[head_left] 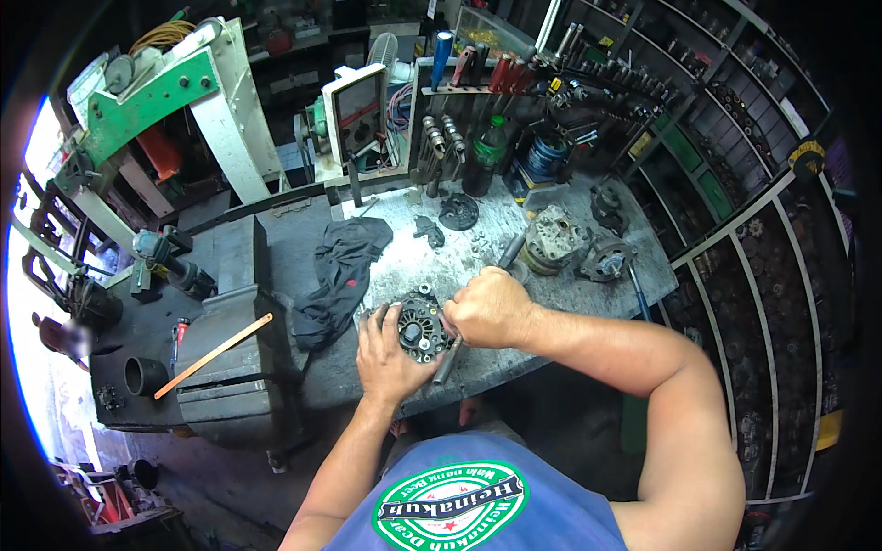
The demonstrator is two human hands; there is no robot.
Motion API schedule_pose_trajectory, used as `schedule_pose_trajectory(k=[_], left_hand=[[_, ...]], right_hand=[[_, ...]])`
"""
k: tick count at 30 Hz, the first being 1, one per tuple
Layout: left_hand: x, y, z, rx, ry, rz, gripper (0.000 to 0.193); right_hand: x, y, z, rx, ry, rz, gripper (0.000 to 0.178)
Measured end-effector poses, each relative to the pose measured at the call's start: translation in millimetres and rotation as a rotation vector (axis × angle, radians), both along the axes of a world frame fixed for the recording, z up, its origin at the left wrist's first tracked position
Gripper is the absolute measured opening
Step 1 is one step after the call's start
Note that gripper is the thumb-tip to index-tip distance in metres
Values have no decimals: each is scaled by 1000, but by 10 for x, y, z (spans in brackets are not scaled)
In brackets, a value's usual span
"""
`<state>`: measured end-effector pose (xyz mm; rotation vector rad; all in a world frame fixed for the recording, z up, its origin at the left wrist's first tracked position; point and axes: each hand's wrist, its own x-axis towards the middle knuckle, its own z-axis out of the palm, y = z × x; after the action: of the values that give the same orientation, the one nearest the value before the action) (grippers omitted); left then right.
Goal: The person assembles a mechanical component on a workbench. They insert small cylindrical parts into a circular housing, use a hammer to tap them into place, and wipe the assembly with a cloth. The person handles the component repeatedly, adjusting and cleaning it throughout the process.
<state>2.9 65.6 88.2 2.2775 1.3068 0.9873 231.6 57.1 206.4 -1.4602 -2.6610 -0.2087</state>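
Observation:
On the metal-topped bench in front of me lies a round, vented alternator end housing [426, 315]. My left hand [390, 363] grips its left and near rim, fingers over the edge and thumb along the front. Just to the right, my right hand [491, 308] is closed in a fist around a grey metal bar [511, 253]. The bar slants from far right to near left, and its lower end comes down beside the housing's right edge. Whether the bar touches the housing is hidden by my fist.
A dark cloth [340, 271] lies left of the housing. Beyond are a black round cover [458, 211] and small parts. An alternator [555, 239] stands at right. A large vise [225, 367] carries an orange strip [216, 354]. Tools hang on a rack [487, 90] behind a green bottle [490, 147].

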Motion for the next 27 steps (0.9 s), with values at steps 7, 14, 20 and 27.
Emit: schedule_pose_trajectory(k=[7,14,20,27], left_hand=[[22,-24,-83,-65,27,7,118],[-136,164,-78,-48,59,-143,125],[-156,151,-51,-73,86,-137,125],[-79,80,-24,-44,69,-67,121]], right_hand=[[-347,-209,23,-85,-28,-488,27],[180,-117,316,-216,-294,108,7],[209,31,239,-107,-295,470,10],[88,181,172,-184,-349,485,14]])
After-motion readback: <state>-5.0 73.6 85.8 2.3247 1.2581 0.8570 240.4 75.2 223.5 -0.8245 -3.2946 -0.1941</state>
